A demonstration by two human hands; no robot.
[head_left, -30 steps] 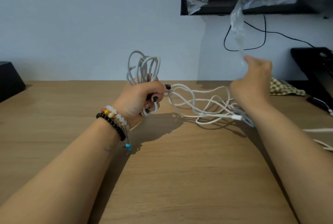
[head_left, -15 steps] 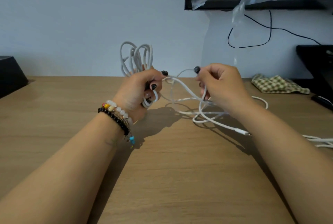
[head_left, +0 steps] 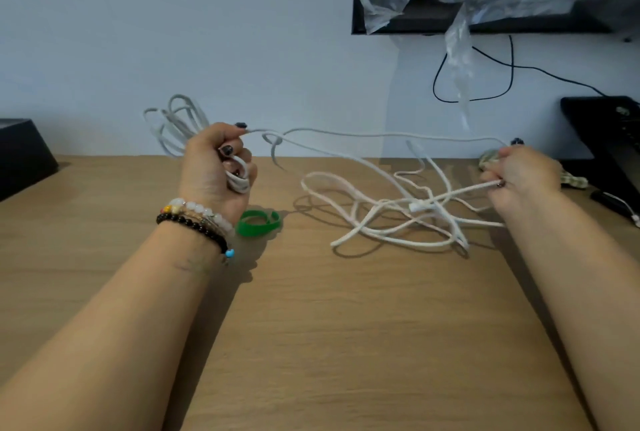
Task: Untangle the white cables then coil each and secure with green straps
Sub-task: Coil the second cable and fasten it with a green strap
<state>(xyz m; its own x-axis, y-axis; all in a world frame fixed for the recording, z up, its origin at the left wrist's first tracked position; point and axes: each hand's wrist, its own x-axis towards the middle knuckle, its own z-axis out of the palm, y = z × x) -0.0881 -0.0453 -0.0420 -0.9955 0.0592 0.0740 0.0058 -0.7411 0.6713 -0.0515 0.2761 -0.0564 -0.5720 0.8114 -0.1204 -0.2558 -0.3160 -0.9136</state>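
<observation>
Above the table (head_left: 311,344), left hand (head_left: 214,171) gripped coiled white cable (head_left: 173,125); right hand (head_left: 519,177) pinched its strand, stretched taut left-right. Green strap (head_left: 258,221) lay near the left wrist, bare tabletop toward the near edge.

Near desk (head_left: 346,344): we see open wood | mid-right: loose cable tangle (head_left: 391,219) blocks | green strap (head_left: 258,221) beside left wrist | right edge: black device (head_left: 602,132).

A wooden table (head_left: 311,344) is bearing a checked cloth (head_left: 575,181) at its far right edge, with a plastic-draped monitor (head_left: 485,20) hanging above and a black cable (head_left: 512,63) dangling beneath it.
</observation>
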